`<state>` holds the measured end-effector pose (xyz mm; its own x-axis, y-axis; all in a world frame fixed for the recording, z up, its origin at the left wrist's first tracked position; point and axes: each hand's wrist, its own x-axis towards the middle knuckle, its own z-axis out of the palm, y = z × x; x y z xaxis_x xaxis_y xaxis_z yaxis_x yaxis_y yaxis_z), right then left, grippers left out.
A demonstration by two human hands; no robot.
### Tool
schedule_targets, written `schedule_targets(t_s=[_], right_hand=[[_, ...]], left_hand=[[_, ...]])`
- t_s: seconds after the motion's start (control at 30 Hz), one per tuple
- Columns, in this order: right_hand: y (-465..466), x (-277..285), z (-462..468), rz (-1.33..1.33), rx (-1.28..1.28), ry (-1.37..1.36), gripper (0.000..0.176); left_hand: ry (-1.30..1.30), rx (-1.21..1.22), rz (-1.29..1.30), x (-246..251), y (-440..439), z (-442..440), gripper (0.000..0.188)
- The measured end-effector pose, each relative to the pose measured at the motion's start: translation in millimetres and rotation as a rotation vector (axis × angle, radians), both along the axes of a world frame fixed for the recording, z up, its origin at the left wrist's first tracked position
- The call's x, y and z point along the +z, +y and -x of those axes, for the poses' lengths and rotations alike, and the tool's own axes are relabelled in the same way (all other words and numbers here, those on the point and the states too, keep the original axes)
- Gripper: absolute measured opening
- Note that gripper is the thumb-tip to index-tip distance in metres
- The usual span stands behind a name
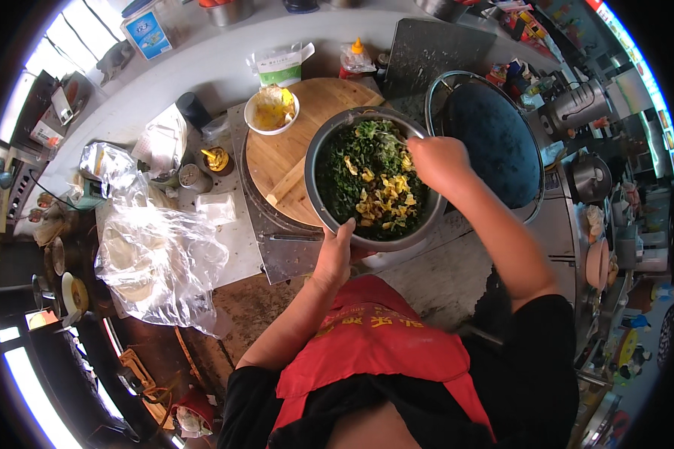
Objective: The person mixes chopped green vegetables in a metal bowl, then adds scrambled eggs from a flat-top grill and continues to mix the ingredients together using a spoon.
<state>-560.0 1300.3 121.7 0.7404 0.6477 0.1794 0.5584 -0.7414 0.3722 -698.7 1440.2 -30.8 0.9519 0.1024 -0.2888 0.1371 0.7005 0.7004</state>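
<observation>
A large metal mixing bowl (313, 185) holds chopped green leaves (340, 174) with yellow, egg-like pieces (393, 196) on top. It is tilted over the near right part of a round wooden board (281, 163). My left hand (337, 252) grips the bowl's near left rim, thumb on the edge and fingers underneath. At the upper right of the bowl, my right hand (438, 163) is closed around a thin metal utensil (400, 138) that reaches into the greens; its far end is hidden among them. A white bowl (272, 130) with yellow residue stands on the board's far left.
A round dark griddle or lid (488, 146) with a metal ring is at the right. Clear plastic bags (157, 258) cover the left counter near a jar with a yellow top (216, 160). Behind the board are a green-and-white packet (281, 68) and a yellow-tipped bottle (358, 56).
</observation>
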Motion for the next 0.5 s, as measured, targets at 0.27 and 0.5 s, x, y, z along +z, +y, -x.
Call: schedule_targets(t_s=[0.27, 0.5], right_hand=[[-5.7, -8.7, 37.0, 0.066, 0.194, 0.215, 0.005], [-8.2, -10.6, -37.3, -0.026, 0.099, 0.041, 0.007]], left_hand=[[0.102, -0.168, 0.023, 1.2, 31.0, -3.3, 0.073], [0.042, -0.078, 0.131, 16.7, -6.6, -1.5, 0.073]])
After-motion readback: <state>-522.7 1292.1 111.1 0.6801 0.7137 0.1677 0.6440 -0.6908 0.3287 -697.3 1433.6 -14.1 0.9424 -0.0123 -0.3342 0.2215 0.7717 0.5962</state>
